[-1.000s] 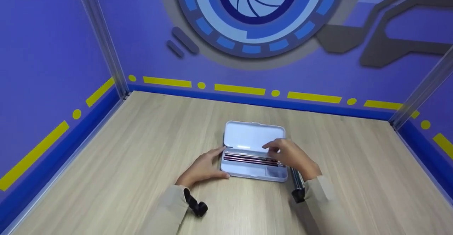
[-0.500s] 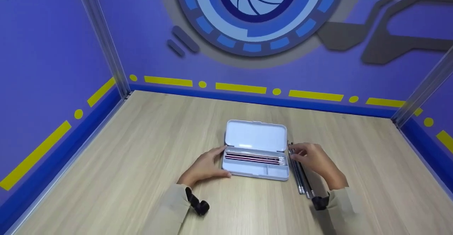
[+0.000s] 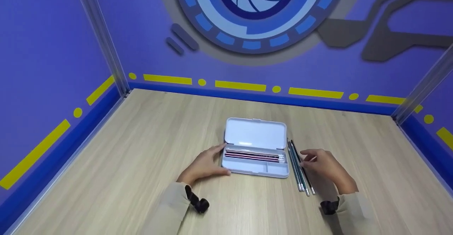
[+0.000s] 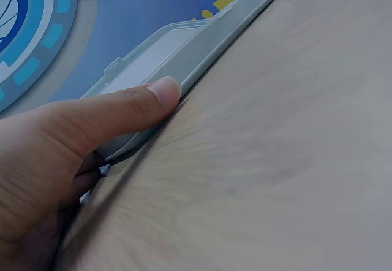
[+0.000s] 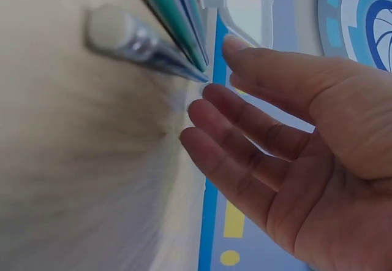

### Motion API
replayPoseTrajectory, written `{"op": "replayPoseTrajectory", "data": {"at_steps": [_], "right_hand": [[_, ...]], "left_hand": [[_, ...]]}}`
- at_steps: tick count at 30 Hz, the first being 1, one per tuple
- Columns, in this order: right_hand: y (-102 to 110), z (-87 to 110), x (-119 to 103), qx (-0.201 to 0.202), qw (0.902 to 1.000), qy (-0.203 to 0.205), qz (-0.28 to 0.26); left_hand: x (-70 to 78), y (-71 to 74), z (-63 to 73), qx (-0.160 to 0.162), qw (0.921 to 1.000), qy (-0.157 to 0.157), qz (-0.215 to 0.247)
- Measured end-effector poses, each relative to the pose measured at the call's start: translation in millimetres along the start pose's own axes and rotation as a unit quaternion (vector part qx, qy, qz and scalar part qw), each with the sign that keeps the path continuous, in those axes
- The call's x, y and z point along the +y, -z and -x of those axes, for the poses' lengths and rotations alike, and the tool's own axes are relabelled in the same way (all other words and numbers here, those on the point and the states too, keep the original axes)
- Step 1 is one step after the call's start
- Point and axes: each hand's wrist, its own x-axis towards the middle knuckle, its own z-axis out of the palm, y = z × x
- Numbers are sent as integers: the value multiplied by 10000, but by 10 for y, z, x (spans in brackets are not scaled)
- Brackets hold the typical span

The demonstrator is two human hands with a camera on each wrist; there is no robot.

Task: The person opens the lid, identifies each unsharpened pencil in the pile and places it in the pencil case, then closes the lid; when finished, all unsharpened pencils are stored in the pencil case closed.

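A white pencil case [image 3: 244, 166] lies open on the table, its lid [image 3: 255, 132] tipped back. Several dark red pencils [image 3: 253, 155] with white erasers rest in its rear compartment. My left hand [image 3: 204, 166] grips the case's left end; in the left wrist view the thumb [image 4: 144, 102] lies along its front wall. Several loose pencils [image 3: 297, 169], green and dark, lie just right of the case, eraser ends toward me. My right hand [image 3: 327, 167] is at the outermost dark pencil, fingers loosely bent. In the right wrist view a gap separates thumb and fingers, with nothing between them.
Wood-grain table [image 3: 159, 132] surrounds the case. Blue-purple panels [image 3: 141, 44] with yellow markings stand at its back and sides. A black strap device sits on each wrist, the right one [image 3: 330, 207] low over the table by the pencils' eraser ends.
My right hand has moved from above the case to the right, past the loose pencils, which now show more fully. The left hand stays on the case.
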Motion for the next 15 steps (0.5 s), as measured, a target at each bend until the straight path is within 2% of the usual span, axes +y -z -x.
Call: {"op": "replayPoseTrajectory", "data": {"at_steps": [7,15], "right_hand": [[11,12,39,-274,9995,-124,-57],[2,6,47,-398,9986,-335,-85]], "left_hand": [[-5,8,1,11,9999,-102,-57],[-2,3,-10,9,10000,-86,-26]]}}
